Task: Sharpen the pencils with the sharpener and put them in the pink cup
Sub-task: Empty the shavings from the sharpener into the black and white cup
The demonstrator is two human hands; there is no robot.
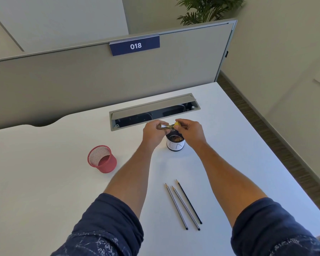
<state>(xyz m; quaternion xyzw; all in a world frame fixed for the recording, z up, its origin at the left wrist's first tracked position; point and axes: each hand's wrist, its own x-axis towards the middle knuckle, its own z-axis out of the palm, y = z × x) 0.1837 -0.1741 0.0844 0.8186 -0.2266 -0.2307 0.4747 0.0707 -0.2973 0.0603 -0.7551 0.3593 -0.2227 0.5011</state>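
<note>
My left hand (152, 133) grips a pencil (163, 127) that points right, into a small yellow sharpener (177, 124) pinched in my right hand (191, 132). Both hands hover just above a white cup with black lettering (175, 144) that holds brown shavings. The pink mesh cup (102, 159) stands upright to the left, with nothing visible inside it. Three pencils (183, 205) lie side by side on the white desk (44, 172) near me, tips pointing away.
An open cable tray (153, 112) is set into the desk just behind my hands. A grey partition with a blue "018" sign (135, 46) closes off the back. The desk's right edge drops to a dark floor.
</note>
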